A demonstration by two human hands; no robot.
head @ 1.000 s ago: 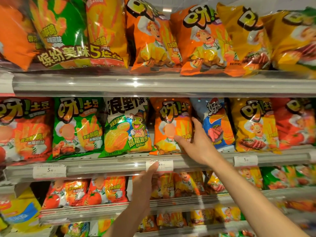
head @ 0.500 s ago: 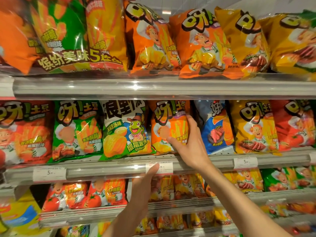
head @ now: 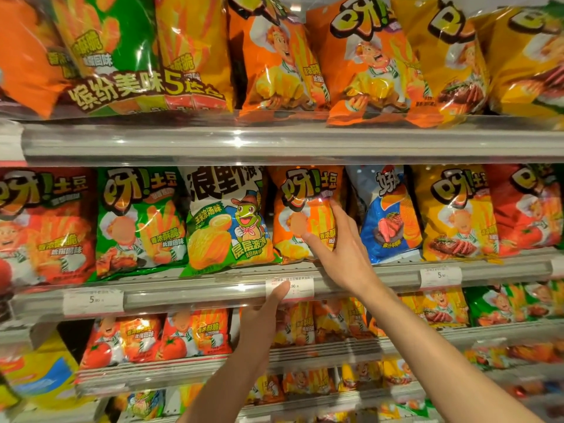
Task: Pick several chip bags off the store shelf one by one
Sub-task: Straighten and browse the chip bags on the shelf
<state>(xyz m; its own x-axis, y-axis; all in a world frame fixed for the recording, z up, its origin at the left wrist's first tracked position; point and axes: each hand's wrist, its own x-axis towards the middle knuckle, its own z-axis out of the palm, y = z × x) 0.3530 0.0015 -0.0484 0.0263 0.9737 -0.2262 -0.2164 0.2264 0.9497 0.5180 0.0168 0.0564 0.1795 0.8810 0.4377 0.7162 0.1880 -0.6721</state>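
Observation:
An orange chip bag (head: 300, 206) stands upright on the middle shelf (head: 189, 293), between a green-and-white frog bag (head: 225, 221) and a blue bag (head: 389, 215). My right hand (head: 341, 254) grips the orange bag's right side, thumb across its front and fingers around its right edge. My left hand (head: 259, 328) is raised below the shelf rail, fingers apart and empty, fingertips near the price tag (head: 290, 286).
The top shelf (head: 274, 145) holds large orange, yellow and green bags. Red, green and yellow bags fill the rest of the middle shelf. Lower shelves carry smaller bags. A yellow-and-blue pack (head: 39, 377) lies at lower left.
My right hand has slid left from the gap beside the blue bag onto the orange bag and closed around its right edge. My left hand has stayed near the price tag.

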